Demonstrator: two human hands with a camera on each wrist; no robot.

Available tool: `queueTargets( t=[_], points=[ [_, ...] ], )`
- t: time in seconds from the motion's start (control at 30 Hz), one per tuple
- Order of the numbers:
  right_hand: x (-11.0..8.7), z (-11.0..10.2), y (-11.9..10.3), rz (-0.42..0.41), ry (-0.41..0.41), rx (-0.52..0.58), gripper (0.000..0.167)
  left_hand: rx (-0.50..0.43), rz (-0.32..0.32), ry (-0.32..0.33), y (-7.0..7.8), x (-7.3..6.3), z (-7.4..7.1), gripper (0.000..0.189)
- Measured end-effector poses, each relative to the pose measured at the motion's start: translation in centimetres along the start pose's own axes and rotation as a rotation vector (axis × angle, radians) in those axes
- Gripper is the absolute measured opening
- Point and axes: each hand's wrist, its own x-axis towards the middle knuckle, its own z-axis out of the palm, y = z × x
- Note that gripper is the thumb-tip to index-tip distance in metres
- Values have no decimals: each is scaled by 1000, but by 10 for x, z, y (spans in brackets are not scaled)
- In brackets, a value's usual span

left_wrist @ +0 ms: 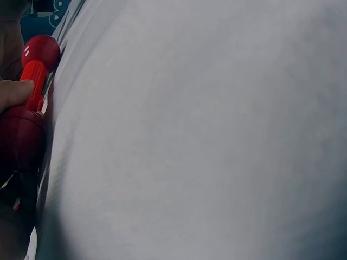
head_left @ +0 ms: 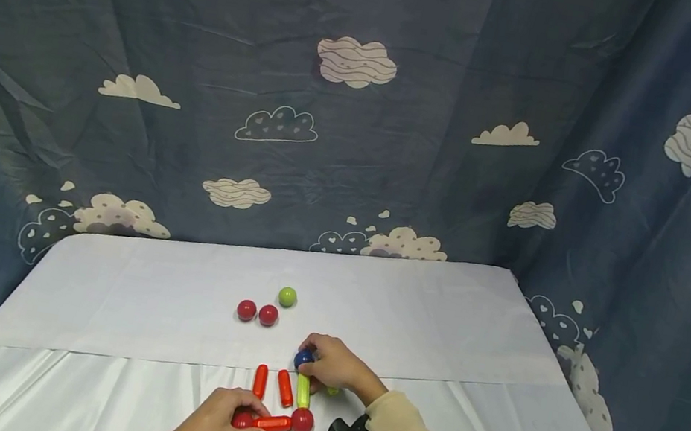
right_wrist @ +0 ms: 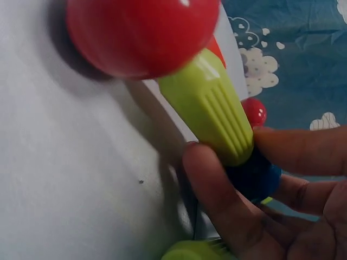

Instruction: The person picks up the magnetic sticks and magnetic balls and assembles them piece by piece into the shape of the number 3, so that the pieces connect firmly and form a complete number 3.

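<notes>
A joined piece lies near the front of the table: a red ball, a red rod, a second red ball, a yellow-green rod and a blue ball. My left hand grips its left end, the thumb lying along the red rod. At the far end, my right hand pinches the blue ball where it meets the yellow-green rod. In the right wrist view, fingers stand on both sides of that blue ball.
Two loose red rods lie beside the piece. Farther back are two red balls and a green ball. Another yellow-green piece lies beneath my right hand. A patterned curtain hangs behind the white table.
</notes>
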Motion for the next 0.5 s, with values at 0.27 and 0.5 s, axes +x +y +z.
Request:
queueTargets(
  t=[0.27, 0.5],
  points=[
    [3, 0, -1, 0, 15, -85, 26, 1, 15, 4, 0, 0, 0, 18],
    [3, -2, -4, 14, 6, -116, 35, -21, 13, -3, -2, 0, 1, 19]
  ],
)
